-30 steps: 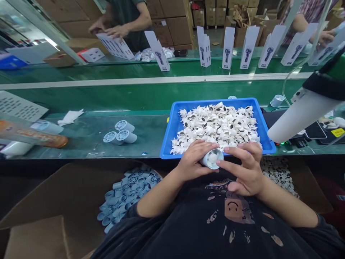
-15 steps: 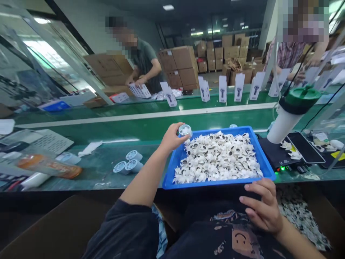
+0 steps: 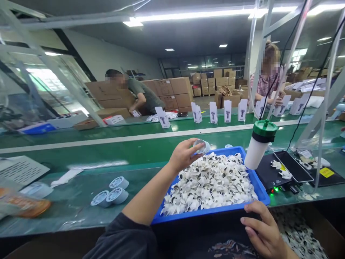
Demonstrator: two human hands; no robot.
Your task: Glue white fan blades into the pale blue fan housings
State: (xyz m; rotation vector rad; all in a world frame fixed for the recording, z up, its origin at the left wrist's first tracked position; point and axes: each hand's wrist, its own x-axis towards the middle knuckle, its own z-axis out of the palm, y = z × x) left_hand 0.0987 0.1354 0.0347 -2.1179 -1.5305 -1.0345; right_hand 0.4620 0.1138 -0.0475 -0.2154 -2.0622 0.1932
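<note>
My left hand (image 3: 184,154) is closed around a pale blue round plastic housing (image 3: 205,146), held over the far left part of a blue tray (image 3: 262,190). Heaped in that tray are many small white fan impellers (image 3: 207,183) with dark hubs. My right hand (image 3: 262,228) hangs at the tray's near right corner, its fingers apart and bent, with nothing in them. Several similar round housings (image 3: 118,196) stand together on the bench to the left of my left forearm.
A white cylinder with a green cap (image 3: 257,144) hangs at the right, above a black device (image 3: 269,171) and a phone (image 3: 292,165). Small white boxes (image 3: 214,113) line the conveyor (image 3: 140,151). Two people work beyond it. An orange-labelled bottle (image 3: 27,205) lies at left.
My view has tilted up, so the bench sits lower in the picture. My left hand has turned the housing and moved slightly right. The person at far left leans lower.
</note>
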